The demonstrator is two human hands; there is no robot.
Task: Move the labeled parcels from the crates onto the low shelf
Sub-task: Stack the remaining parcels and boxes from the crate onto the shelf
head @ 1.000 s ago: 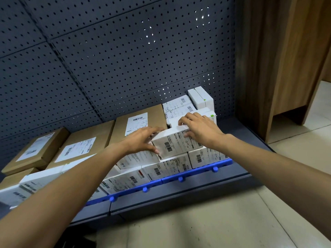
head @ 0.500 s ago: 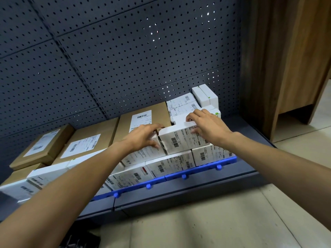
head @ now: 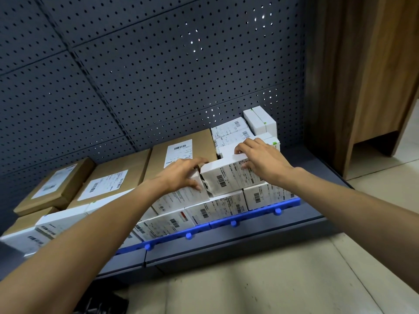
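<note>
- Parcel [head: 229,177], white, sits on the 2nd layer of the stack at the right end of the low shelf [head: 226,248], slightly askew, not yet squared, label facing out, probably so barcodes can be read.
- Right hand [head: 263,159] grips it, fingers hooked over the top rear edge, thumb on the label, likely to seat it.
- Left hand [head: 181,175] is spread flat, fingertips at its left end, palm resting on the neighbour parcel [head: 181,198], probably to steady it.
- Blue rail [head: 226,223] likely keeps the front boxes from sliding off.
</note>
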